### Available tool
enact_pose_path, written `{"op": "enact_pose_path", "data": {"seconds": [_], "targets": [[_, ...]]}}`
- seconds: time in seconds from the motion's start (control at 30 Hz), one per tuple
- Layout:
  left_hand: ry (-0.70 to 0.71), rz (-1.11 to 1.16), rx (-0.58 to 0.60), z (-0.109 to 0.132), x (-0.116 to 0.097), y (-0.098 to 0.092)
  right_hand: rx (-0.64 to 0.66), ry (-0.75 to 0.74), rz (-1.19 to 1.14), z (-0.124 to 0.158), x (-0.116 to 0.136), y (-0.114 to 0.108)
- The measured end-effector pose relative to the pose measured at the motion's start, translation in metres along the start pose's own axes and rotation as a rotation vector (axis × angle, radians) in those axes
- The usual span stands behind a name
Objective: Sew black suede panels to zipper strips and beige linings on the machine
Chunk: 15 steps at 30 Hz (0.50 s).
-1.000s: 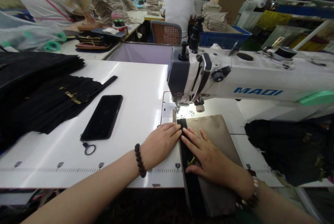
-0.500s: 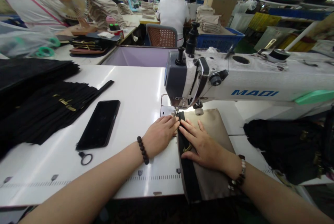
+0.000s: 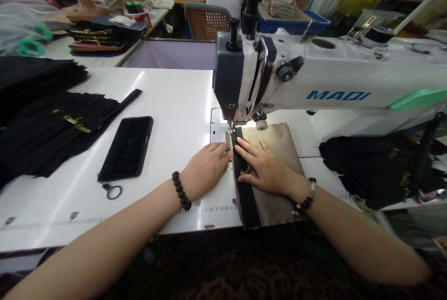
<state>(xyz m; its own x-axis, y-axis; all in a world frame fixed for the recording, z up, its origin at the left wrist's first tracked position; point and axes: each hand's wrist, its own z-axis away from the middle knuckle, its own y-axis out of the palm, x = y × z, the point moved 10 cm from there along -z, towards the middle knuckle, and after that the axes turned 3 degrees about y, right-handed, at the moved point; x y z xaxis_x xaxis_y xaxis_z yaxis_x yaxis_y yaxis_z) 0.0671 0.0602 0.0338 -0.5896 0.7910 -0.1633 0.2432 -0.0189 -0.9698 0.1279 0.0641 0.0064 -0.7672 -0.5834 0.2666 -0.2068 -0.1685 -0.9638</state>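
A beige fabric panel (image 3: pixel 279 151) with a black zipper strip (image 3: pixel 248 202) along its left side lies under the head of the sewing machine (image 3: pixel 230 76). My left hand (image 3: pixel 206 169) is at the panel's left edge, fingers bent and fingertips closed on a narrow beige fabric edge (image 3: pixel 227 138) beside the zipper. What lies under those fingertips is partly hidden. My right hand (image 3: pixel 268 167) rests flat on the panel with fingers spread, its fingertips on the black strip. A gold-coloured zipper pull (image 3: pixel 246 170) shows between its thumb and forefinger.
A black phone (image 3: pixel 127 148) with a ring strap (image 3: pixel 113 191) lies left of my hands. Black zippered pieces (image 3: pixel 52 127) are stacked at the far left. More black pieces (image 3: pixel 370 169) lie at the right. A chair (image 3: pixel 207 20) and a seated person in white stand beyond the machine.
The view has tilted down. My left fingers have gone from stretched flat to bent at the fabric edge, slightly back from the needle area. My right hand stays flat on the panel.
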Motion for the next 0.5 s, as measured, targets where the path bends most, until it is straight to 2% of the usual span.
{"op": "enact_pose_path", "data": {"seconds": [0.13, 0.23, 0.33, 0.5], "targets": [[0.119, 0.178, -0.026, 0.034, -0.05, -0.009, -0.016, -0.012, -0.007, 0.001, 0.0, 0.0], [0.202, 0.223, -0.099, 0.05, -0.081, -0.012, -0.021, -0.017, 0.004, 0.002, 0.0, 0.0], [0.249, 0.181, -0.182, 0.054, -0.095, -0.012, -0.027, -0.029, 0.009, 0.003, 0.0, 0.0], [0.283, 0.161, -0.251, 0.051, -0.101, -0.014, -0.039, -0.035, -0.005, 0.004, 0.001, -0.002]]}}
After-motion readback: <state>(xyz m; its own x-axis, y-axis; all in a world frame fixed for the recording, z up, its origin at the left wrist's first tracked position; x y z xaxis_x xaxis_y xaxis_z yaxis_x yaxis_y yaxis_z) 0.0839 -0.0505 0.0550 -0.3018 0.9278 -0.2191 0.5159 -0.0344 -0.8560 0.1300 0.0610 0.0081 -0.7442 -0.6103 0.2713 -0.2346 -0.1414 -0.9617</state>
